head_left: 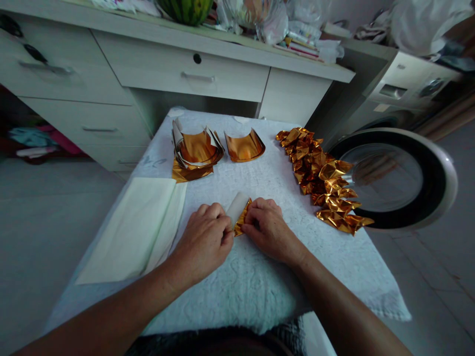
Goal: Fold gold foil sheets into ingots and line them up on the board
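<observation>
Both hands meet over a small piece of gold foil paper (pixel 242 217), white on its back, on the cloth-covered table. My left hand (pixel 208 232) is closed on its left side, fingers curled in. On the right edge, my right hand (pixel 267 225) pinches the gold strip between thumb and fingers. Beyond them lie a curled stack of gold foil sheets (pixel 196 148) and a single curved gold sheet (pixel 245 147). A row of folded gold foil pieces (pixel 315 173) runs along the right side. Left of my left hand lies a pile of pale paper (pixel 129 227).
A white cloth (pixel 222 301) covers the table. Behind stands a white drawer cabinet (pixel 200 69) with a watermelon (pixel 185 10) and plastic bags on top. At right, an open washing machine door (pixel 393 178) reaches close to the table's edge.
</observation>
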{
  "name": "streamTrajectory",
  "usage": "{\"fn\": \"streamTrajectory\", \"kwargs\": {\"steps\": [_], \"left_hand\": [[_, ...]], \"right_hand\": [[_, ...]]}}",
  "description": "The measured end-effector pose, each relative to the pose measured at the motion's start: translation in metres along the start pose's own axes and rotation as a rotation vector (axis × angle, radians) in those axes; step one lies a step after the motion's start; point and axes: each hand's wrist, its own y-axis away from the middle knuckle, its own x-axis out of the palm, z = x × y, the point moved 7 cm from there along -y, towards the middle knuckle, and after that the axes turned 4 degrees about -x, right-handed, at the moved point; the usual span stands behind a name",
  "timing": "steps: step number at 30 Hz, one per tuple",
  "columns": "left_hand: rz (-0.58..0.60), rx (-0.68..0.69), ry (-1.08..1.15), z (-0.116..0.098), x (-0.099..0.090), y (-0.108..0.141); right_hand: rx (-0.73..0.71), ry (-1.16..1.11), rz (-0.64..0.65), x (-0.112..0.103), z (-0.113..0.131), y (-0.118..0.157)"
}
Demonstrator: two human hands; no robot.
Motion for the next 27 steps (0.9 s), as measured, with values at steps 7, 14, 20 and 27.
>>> {"fn": "streamTrajectory", "kwargs": {"steps": [7,14,20,27], "left_hand": [[0.025,0.035,-0.035,-0.0019,0.0017,0.0004],[0.025,0.024,-0.016,-0.0011,-0.0001,0.0012],[0.044,0.016,0.118,0.0016,-0.0028,-0.0003],[0.092,0.039,0.131,0.0024,-0.0010,-0.0024]], "right_hand": [[0.008,0.021,-0.008,0.0022,-0.0010,-0.0010],[0.011,0.010,-0.027,0.0016,-0.0003,-0.0005],[0.005,0.018,-0.041,0.0005,0.0002,-0.0002],[0.017,0.006,-0.036,0.0006,-0.0007,-0.0007]]}}
